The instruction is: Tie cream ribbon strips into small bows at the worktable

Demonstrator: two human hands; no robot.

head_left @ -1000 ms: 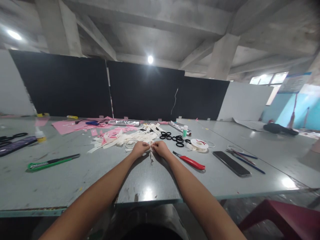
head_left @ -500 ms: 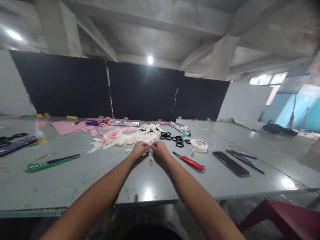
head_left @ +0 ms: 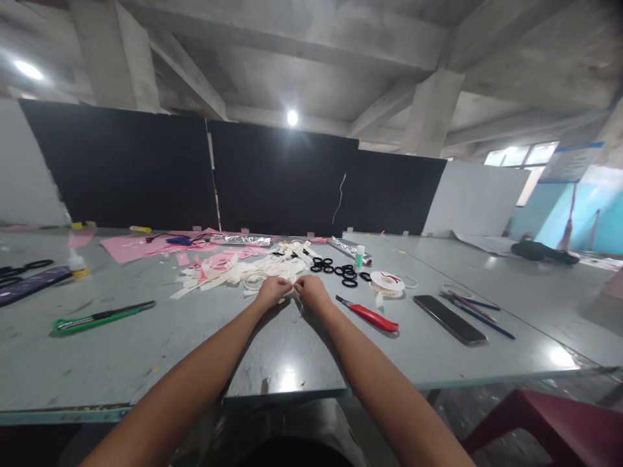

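Observation:
Over the middle of the table, my left hand [head_left: 274, 290] and my right hand [head_left: 312, 290] meet, fingertips almost touching. Both are closed in a pinch on a short piece of whitish ribbon [head_left: 293, 289], mostly hidden by the fingers. Just beyond them lies a heap of white ribbon strips [head_left: 272, 266], with a coiled white loop [head_left: 254, 281] beside my left hand. To the right of my right hand rests a red utility knife [head_left: 372, 317]. Farther right is a spool of printed ribbon [head_left: 387, 281], its loose end on the table.
Black rings [head_left: 348, 272] and a glue stick [head_left: 359, 257] lie behind my right hand. A phone [head_left: 448, 318] and thin pens [head_left: 479, 314] are at right. A green utility knife [head_left: 104, 316] lies left; pink paper [head_left: 131, 245] spreads at the back. A dark partition stands behind the table.
The ribbon strip that hung down between my hands no longer shows below them. Both hands have stayed in nearly the same place. The loose end at the spool lies differently.

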